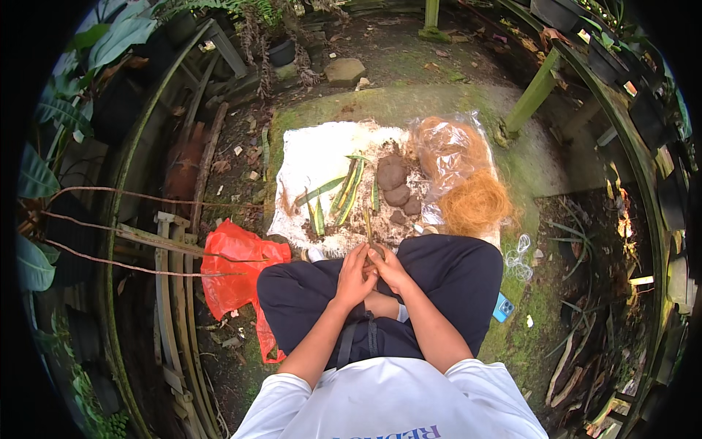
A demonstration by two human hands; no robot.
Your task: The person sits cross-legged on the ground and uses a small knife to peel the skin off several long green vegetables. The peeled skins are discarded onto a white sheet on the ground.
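Note:
My left hand (pixel 356 275) and my right hand (pixel 389 269) meet above my crossed legs, both gripping the dark base of a narrow plant leaf (pixel 368 224) that points away from me. Beyond them a white cloth sack (pixel 307 145) is spread on the ground, soiled with dark crumbs. Several snake plant leaves (pixel 351 189) lie on its middle. To their right are brown clay-like lumps (pixel 392 173) of different sizes. A clear plastic bag of orange-brown fibre (pixel 452 145) lies at the right, with a loose bundle of fibre (pixel 476 203) beside it.
A red plastic bag (pixel 236 269) lies left of my knee. A tangle of pale string (pixel 518 258) and a blue phone (pixel 503 307) are on the mossy ground at right. Wooden plant racks (pixel 178 307) line the left, and a green post (pixel 531 93) stands at upper right.

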